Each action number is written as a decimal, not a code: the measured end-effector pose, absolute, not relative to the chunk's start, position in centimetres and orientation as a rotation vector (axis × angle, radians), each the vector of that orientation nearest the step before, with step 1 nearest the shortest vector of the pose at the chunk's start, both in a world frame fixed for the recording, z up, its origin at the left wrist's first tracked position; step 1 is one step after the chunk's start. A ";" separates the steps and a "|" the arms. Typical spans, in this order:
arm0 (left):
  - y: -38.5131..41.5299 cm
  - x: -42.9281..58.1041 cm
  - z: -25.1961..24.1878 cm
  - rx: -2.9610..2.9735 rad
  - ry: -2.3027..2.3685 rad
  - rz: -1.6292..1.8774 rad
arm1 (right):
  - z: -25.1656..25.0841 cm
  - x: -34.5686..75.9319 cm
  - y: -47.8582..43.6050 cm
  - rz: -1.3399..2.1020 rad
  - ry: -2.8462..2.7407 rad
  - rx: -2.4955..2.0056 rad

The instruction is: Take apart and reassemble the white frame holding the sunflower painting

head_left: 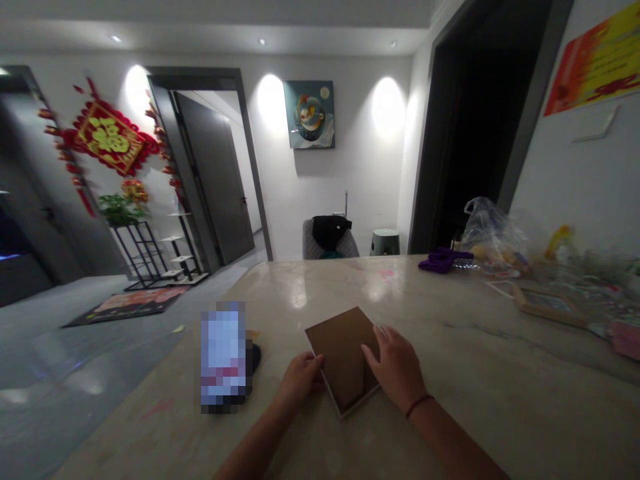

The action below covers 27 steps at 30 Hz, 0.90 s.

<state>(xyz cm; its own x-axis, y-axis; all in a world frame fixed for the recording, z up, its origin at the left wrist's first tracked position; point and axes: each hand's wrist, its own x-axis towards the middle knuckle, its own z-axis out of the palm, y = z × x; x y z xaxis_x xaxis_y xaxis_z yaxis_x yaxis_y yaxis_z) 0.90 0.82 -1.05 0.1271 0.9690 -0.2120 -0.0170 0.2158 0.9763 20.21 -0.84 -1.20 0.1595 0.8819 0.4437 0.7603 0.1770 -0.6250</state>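
Observation:
A picture frame [343, 357] with a brown backing board and a thin pale edge lies back side up, turned at an angle, just in front of me. At its left edge is my left hand [299, 380], closed on it, the thumb on the board and the fingers partly hidden. My right hand [397, 363] is at the right edge, thumb on the board and fingers along the side. What looks like a stand flap shows near the right hand. A phone-like device with a blurred-out screen [223, 353] stands on the table left of my hands.
The marble-patterned table [480, 393] carries a purple cloth [443, 260], a clear plastic bag [493, 230] with contents, and a wooden frame [547, 305] among clutter at right. Beyond the far edge are a grey chair [309, 243] with dark clothing and a stool [385, 242].

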 end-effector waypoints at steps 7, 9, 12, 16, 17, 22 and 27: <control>0.6 0.5 -0.6 1.077 1.214 0.928 | -0.6 18.1 -2.7 0.497 -2.127 -1.609; 0.5 0.4 -0.4 1.067 1.214 0.914 | -0.4 18.4 -2.7 0.535 -2.172 -1.612; 0.6 0.3 -0.4 1.042 1.221 0.894 | -0.1 18.7 -2.7 0.563 -2.205 -1.607; 0.6 0.3 -0.3 1.043 1.201 0.875 | -0.2 18.8 -2.6 0.585 -2.218 -1.607; 0.6 0.3 -0.2 1.045 1.202 0.874 | -0.2 18.7 -2.5 0.582 -2.218 -1.608; 0.3 0.4 0.1 1.093 1.203 0.882 | -0.4 18.6 -2.5 0.572 -2.219 -1.617; 0.5 0.3 0.1 1.142 1.216 0.859 | -0.2 18.5 -2.6 0.576 -2.218 -1.634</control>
